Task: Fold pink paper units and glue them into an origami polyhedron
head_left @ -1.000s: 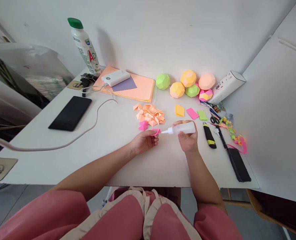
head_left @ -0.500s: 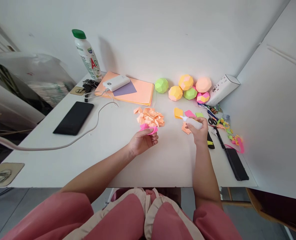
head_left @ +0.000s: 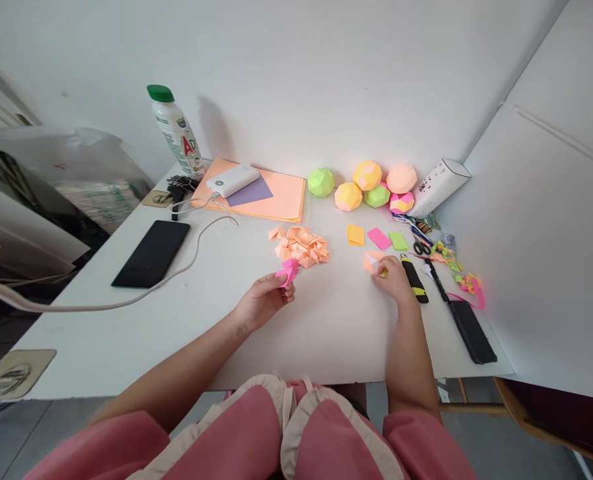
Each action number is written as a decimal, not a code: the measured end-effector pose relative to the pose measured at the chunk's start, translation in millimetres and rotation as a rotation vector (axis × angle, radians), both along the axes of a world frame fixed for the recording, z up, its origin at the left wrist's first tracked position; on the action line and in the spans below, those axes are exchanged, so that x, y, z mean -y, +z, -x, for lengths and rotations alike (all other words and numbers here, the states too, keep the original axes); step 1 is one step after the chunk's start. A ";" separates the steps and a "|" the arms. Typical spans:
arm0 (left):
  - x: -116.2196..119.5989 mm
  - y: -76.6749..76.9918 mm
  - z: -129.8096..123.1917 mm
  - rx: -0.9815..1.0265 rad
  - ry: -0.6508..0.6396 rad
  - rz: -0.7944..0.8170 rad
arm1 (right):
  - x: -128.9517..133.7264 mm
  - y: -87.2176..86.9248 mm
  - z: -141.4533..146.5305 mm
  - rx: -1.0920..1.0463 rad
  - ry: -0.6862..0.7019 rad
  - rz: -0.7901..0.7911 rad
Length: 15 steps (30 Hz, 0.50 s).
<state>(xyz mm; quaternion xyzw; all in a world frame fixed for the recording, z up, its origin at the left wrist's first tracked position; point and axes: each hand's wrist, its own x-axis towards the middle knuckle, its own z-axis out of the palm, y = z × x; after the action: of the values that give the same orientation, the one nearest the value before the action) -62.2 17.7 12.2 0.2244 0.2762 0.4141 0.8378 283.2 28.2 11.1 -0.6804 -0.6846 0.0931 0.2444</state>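
Pinched in my left hand [head_left: 271,297] is a folded bright pink paper piece [head_left: 288,272], just in front of the pile of folded peach paper pieces [head_left: 301,245]. My right hand [head_left: 395,281] is closed on the small white bottle, mostly hidden by the fingers; a whitish tip [head_left: 373,262] shows over the peach paper squares [head_left: 369,257]. Behind that hand lie orange squares [head_left: 355,235], pink squares [head_left: 379,239] and green squares [head_left: 399,241].
Paper balls [head_left: 367,176] and a white box [head_left: 441,188] stand along the wall. Scissors [head_left: 421,248], a black cutter [head_left: 415,279] and a black case [head_left: 473,331] lie right. Left are a phone [head_left: 151,254], cable, power bank [head_left: 233,181] and bottle [head_left: 179,137].
My left hand has moved left and toward me with the pink piece. My right hand has lowered toward the peach squares, and the white bottle has turned mostly out of sight. The view has tilted slightly.
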 end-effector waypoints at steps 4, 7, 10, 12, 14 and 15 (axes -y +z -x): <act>-3.4 7.8 6.6 0.075 0.100 0.076 | -1.1 1.1 10.3 0.056 -0.011 -0.084; -5.4 15.3 9.1 0.140 0.135 0.158 | -2.1 3.8 37.0 0.068 -0.013 -0.349; -5.7 19.1 9.4 0.160 0.146 0.171 | -2.6 3.4 81.4 0.006 0.162 -0.406; -6.2 19.5 9.0 0.166 0.152 0.181 | -4.4 -0.7 115.0 -0.048 0.341 -0.299; -7.4 18.5 8.8 0.167 0.156 0.191 | -8.7 -7.9 145.6 -0.066 0.445 -0.177; -8.3 17.6 9.0 0.164 0.158 0.193 | -11.8 -12.1 158.5 -0.050 0.450 -0.135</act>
<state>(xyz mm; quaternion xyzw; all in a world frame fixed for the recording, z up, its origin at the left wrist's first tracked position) -71.2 25.9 29.9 0.0859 0.2622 0.4673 0.8400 124.7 40.0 -1.1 -0.4902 -0.8175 0.1161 0.2792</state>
